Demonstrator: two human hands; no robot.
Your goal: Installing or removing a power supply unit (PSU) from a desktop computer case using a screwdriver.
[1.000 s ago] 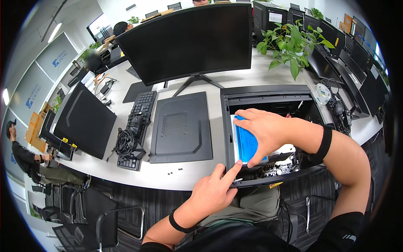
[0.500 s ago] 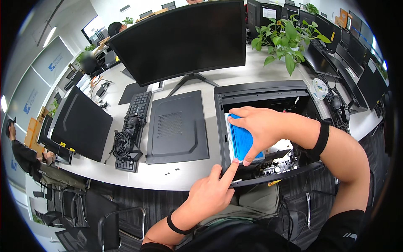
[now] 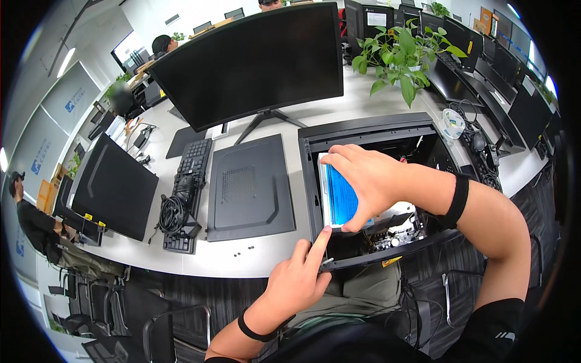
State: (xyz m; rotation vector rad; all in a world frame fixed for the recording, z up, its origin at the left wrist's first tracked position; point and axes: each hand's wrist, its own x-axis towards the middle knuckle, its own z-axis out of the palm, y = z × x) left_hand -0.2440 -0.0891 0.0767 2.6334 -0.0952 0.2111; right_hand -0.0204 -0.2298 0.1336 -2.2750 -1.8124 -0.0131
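Observation:
My right hand (image 3: 370, 184) spans a flat box-shaped part with a bright blue face (image 3: 340, 196) and a white edge. Its thumb and fingers press on opposite ends of the part, which sits in the open black computer case (image 3: 369, 127). With its index finger stretched out, my left hand (image 3: 298, 277) touches the part's near left corner. The other left fingers are curled, and nothing shows in them. A circuit board (image 3: 396, 241) is partly visible in the case, below my right hand. My right hand hides much of the part's right side.
Left of the case lie a black side panel (image 3: 251, 187), small screws (image 3: 243, 250) and a keyboard (image 3: 196, 157) with a coiled cable on it. A monitor (image 3: 254, 66) and a potted plant (image 3: 399, 57) stand behind. Another tower (image 3: 115, 187) stands at left; people sit farther off.
The whole view has shifted slightly, so the case and both hands appear a little farther left. Slightly more of the part's white edge shows. Both hands keep their contact with it.

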